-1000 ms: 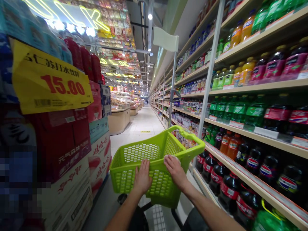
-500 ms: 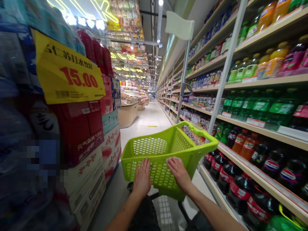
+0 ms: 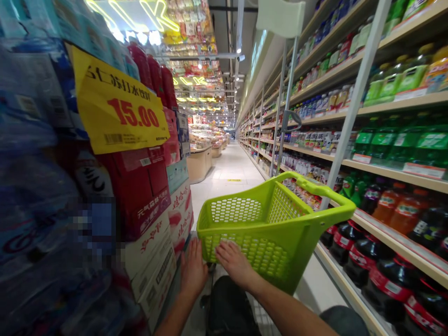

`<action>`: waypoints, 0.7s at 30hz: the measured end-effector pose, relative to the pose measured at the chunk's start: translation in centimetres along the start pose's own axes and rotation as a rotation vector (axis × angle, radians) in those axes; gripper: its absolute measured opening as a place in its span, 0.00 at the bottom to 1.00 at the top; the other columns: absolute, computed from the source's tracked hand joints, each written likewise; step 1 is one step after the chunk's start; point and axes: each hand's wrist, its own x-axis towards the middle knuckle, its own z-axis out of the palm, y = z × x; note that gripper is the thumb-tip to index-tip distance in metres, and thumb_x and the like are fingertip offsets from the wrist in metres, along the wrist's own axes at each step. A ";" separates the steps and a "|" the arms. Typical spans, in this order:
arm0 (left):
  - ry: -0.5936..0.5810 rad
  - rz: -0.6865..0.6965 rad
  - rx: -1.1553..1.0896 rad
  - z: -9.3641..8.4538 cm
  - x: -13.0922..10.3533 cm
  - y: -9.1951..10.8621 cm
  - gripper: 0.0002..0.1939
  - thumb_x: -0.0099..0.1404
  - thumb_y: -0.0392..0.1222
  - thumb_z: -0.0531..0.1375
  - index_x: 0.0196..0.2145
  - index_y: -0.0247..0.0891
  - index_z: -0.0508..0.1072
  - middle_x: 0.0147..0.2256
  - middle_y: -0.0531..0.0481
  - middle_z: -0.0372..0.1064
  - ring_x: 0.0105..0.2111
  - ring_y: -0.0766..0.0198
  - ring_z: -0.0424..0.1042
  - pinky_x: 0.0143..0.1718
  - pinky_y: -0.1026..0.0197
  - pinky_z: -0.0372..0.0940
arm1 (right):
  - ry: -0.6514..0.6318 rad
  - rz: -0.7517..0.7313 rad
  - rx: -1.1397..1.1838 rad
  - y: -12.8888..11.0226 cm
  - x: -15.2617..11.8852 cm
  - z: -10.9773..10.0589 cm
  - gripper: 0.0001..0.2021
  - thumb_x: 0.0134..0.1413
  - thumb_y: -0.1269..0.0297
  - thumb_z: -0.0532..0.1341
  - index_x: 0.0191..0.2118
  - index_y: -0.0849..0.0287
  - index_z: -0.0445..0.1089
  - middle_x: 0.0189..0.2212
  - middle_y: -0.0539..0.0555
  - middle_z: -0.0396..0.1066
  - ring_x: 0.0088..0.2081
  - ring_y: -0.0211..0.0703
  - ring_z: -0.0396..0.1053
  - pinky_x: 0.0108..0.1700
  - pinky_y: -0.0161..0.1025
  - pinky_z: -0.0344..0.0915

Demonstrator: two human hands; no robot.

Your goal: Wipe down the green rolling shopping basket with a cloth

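Note:
A lime-green shopping cart basket [image 3: 308,242] with honeycomb holes stands side-on in front of me, its handle toward the right. My left hand [image 3: 194,266] is at the basket's lower left corner, fingers extended, nothing visible in it. Whether its fingertips touch the plastic I cannot tell. My right hand [image 3: 235,265] lies against the near side of the basket, left of its middle, fingers bent forward. A small white wipe is under those fingers, mostly hidden now. Inside, the visible part of the basket holds nothing.
Stacked drink cartons [image 3: 150,252] and wrapped bottles rise close on the left, with a yellow price sign [image 3: 122,107]. Shelves of soda bottles [image 3: 388,280] line the right. A pole with a blank sign [image 3: 282,18] stands behind the cart. A tiled aisle [image 3: 231,165] runs ahead.
Both hands have slid left along the basket's near side; the left one now reaches the corner. The view has shifted, so the cart appears further right. The white wipe shows less.

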 end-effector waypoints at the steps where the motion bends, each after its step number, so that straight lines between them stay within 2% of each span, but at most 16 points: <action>1: 0.001 -0.020 -0.007 0.5 -0.2 -0.7 0.34 0.52 0.30 0.48 0.58 0.29 0.50 0.59 0.37 0.48 0.60 0.52 0.45 0.57 0.44 0.45 | 0.000 0.001 0.017 -0.5 1.2 0.3 0.15 0.58 0.69 0.52 0.51 0.60 0.63 0.52 0.56 0.63 0.57 0.45 0.53 0.54 0.48 0.56; 3: 0.007 -0.049 -0.018 1.4 -0.5 -1.9 0.35 0.53 0.32 0.49 0.59 0.29 0.47 0.59 0.37 0.47 0.60 0.52 0.45 0.57 0.43 0.45 | 0.007 -0.005 0.044 -1.2 3.7 0.7 0.16 0.59 0.70 0.50 0.52 0.59 0.62 0.54 0.56 0.60 0.58 0.45 0.50 0.56 0.49 0.53; 5: 0.009 -0.063 -0.022 2.0 -0.7 -2.9 0.36 0.53 0.33 0.49 0.59 0.30 0.44 0.59 0.37 0.47 0.60 0.52 0.45 0.56 0.43 0.45 | -0.020 -0.017 0.055 -1.4 5.0 1.2 0.15 0.59 0.70 0.49 0.51 0.60 0.63 0.54 0.57 0.60 0.57 0.45 0.51 0.56 0.49 0.53; 7: 0.008 -0.069 -0.020 2.1 -0.9 -3.3 0.36 0.53 0.34 0.49 0.60 0.31 0.43 0.60 0.37 0.46 0.60 0.52 0.45 0.56 0.43 0.45 | -0.088 -0.034 0.055 -1.6 4.4 1.6 0.14 0.59 0.69 0.49 0.49 0.60 0.65 0.52 0.57 0.63 0.56 0.44 0.54 0.54 0.48 0.56; 9: 0.010 -0.070 -0.020 1.8 -0.9 -3.0 0.35 0.53 0.33 0.48 0.59 0.30 0.43 0.59 0.36 0.47 0.59 0.51 0.46 0.56 0.42 0.45 | -0.143 -0.038 0.048 -1.6 2.5 1.5 0.14 0.60 0.69 0.50 0.48 0.60 0.66 0.50 0.56 0.65 0.54 0.44 0.57 0.53 0.46 0.57; 11: 0.025 -0.070 -0.030 1.4 -0.7 -2.2 0.35 0.53 0.33 0.48 0.59 0.28 0.45 0.59 0.35 0.48 0.59 0.51 0.47 0.55 0.42 0.46 | -0.133 -0.021 0.033 -1.3 0.8 0.7 0.14 0.59 0.68 0.50 0.49 0.60 0.65 0.50 0.55 0.65 0.55 0.45 0.56 0.53 0.46 0.57; 16: 0.099 -0.014 -0.085 0.0 0.4 1.7 0.32 0.54 0.32 0.48 0.57 0.26 0.49 0.58 0.33 0.50 0.58 0.50 0.49 0.55 0.41 0.48 | 0.029 0.099 -0.064 1.9 -1.0 -2.1 0.19 0.58 0.71 0.50 0.55 0.62 0.58 0.55 0.58 0.59 0.59 0.49 0.47 0.56 0.52 0.52; 21: 0.139 0.162 -0.080 -1.4 1.1 5.8 0.34 0.51 0.30 0.49 0.58 0.27 0.49 0.59 0.36 0.48 0.60 0.54 0.44 0.57 0.44 0.47 | -0.047 0.041 -0.107 3.2 -5.6 -2.7 0.16 0.57 0.70 0.52 0.51 0.62 0.63 0.51 0.59 0.64 0.56 0.48 0.55 0.54 0.49 0.56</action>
